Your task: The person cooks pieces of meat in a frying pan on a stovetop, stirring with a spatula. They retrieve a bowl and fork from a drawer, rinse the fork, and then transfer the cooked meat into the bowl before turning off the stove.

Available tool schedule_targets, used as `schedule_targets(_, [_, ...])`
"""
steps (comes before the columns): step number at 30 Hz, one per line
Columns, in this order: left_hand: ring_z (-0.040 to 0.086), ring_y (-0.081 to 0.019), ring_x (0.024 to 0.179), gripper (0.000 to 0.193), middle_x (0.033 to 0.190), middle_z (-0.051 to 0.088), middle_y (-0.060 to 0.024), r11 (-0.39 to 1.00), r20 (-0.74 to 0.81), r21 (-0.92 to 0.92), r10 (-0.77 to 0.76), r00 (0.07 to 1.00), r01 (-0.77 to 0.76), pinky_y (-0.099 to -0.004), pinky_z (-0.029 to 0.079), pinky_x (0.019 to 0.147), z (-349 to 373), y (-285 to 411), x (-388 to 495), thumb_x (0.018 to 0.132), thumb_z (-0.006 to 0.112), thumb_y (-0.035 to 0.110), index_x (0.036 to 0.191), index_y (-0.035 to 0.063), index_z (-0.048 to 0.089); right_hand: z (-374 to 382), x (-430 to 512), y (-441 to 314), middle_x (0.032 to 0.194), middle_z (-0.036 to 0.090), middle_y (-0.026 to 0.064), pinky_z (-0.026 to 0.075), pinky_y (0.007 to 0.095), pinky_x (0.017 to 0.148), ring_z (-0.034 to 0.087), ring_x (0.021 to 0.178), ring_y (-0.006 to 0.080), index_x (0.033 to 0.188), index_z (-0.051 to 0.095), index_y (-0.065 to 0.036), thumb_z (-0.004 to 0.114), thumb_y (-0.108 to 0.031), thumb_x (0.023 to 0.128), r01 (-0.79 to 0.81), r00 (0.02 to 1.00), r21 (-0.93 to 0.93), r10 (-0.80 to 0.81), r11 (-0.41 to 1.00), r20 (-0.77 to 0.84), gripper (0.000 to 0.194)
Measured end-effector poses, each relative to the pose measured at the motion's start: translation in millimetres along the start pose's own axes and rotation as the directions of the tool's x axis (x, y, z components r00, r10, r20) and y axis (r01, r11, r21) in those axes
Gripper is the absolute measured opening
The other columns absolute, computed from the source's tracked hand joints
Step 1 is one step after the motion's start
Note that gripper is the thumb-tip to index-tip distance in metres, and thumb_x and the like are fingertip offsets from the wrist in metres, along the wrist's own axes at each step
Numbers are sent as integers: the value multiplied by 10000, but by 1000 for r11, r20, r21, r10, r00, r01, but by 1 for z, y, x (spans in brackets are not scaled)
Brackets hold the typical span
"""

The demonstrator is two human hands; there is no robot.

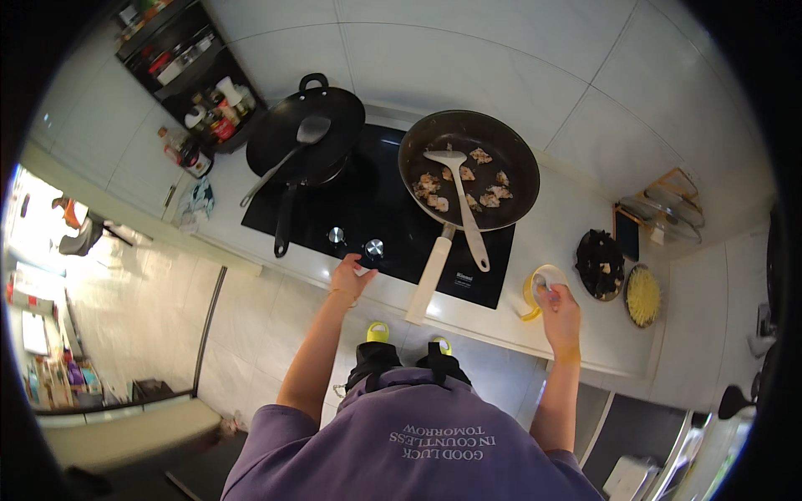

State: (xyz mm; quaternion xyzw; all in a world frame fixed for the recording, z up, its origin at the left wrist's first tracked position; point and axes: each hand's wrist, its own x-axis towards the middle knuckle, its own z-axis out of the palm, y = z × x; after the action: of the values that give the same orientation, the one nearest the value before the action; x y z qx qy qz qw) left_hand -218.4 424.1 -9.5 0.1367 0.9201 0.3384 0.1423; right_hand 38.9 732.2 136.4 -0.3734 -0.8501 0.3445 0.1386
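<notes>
My left hand (353, 277) is at the cooktop's front edge, just below two metal control knobs (374, 248), fingers apart and holding nothing. Over a yellow and white cup (532, 300) on the counter, my right hand (561, 313) has its fingers bunched at the rim; what they grip is hidden. The frying pan (517, 188) on the right of the black cooktop (376, 194) contains browned food pieces (499, 193). A light-coloured spatula (467, 206) lies in it, its handle over the rim. On the left, a black wok (276, 134) bears a metal turner (313, 129).
At the right stand a bowl of dark food (599, 263), a bowl of pale yellow shreds (643, 295) and a rack with glass lids (673, 206). Bottles (188, 152) and a black condiment shelf (188, 81) are at the left. Pan handles (431, 275) project towards me.
</notes>
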Motion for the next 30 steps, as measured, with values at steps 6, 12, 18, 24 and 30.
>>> schedule_targets(6, [594,-302,839,634,897,586,-132,932,78,362,-8,997,-21,-385,497,668,5,38,50,651,612,575,949,40,447,78,-15,-99,881,537,140,450,351,668,544,796,292,997,495,-13,645,-188,735,185,971,-56,-191,981,-145,349])
schedule_targets(12, [609,-278,793,488,868,587,-121,852,195,477,136,971,-216,-355,511,656,7,40,62,707,623,442,938,45,460,101,2,-115,875,512,134,452,389,661,531,794,322,1059,474,-57,579,-105,756,224,948,-236,-268,946,-174,325])
schedule_targets(18, [511,-275,941,270,951,483,-105,796,330,404,334,883,-452,-343,473,753,2,35,61,697,621,102,947,84,522,86,12,-114,844,520,150,455,412,614,545,736,340,1085,492,-66,511,-84,793,234,954,-331,-282,914,-106,292])
schedule_targets(24, [463,-271,940,321,953,485,-86,716,420,266,516,746,-645,-342,426,814,-5,29,67,635,539,-62,913,96,564,24,50,-142,795,532,161,454,427,621,557,724,345,997,535,-49,516,-114,800,338,870,-402,-446,851,-212,208])
schedule_targets(30, [473,-292,923,281,973,515,-91,755,296,31,619,728,-655,-335,412,822,-1,18,70,596,516,-84,811,84,582,-1,117,-176,772,563,148,452,405,609,560,732,334,829,553,-30,557,-172,786,385,855,-571,-513,725,-75,149])
